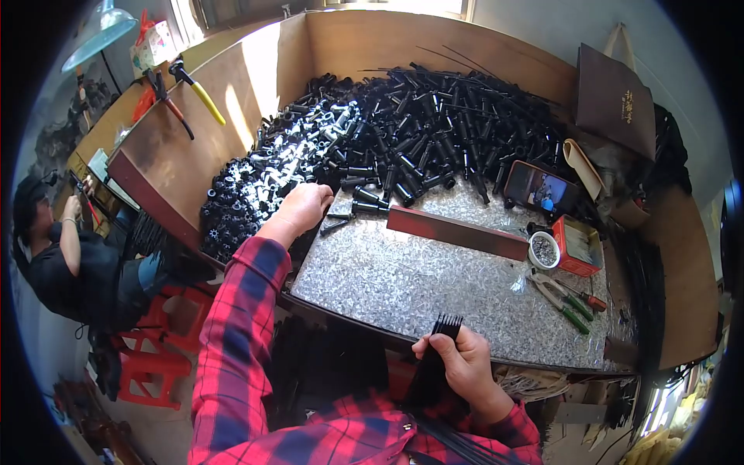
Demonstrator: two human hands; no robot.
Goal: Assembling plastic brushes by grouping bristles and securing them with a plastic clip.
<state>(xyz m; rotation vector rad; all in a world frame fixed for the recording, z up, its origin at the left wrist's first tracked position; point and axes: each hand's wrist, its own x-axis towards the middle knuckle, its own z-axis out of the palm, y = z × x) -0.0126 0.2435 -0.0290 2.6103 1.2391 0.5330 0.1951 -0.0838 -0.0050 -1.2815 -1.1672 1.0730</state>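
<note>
Reaching across the workbench, the left hand (304, 206) rests at the near edge of the big heap of small black plastic tubular parts (403, 132), its fingers curled down among the pieces where sunlight bleaches part of the pile white; whether it has actually pinched one of them cannot be told, since the fingertips are hidden in the heap. The right hand (463, 360) sits low at the front edge of the bench, closed in a firm fist around a bundle of thin black rods (439, 353), whose squared-off ends stick up just above the thumb while the rest trails down toward the lap. Both arms wear red and navy plaid sleeves. Between the hands stretches the bench top of embossed, glittering sheet metal (418, 287), walled at the back and left by brown wooden boards. On it lie a long dark red flat bar (457, 232), a small round white dish (544, 249) beside a red cardboard box (577, 246), and green-handled pliers (559, 298) next to a red-handled tool. A phone with a lit screen (540, 189) leans by the pile (propped against the parts). At far left, another person in dark clothes (58, 256) sits at red plastic stools.
</note>
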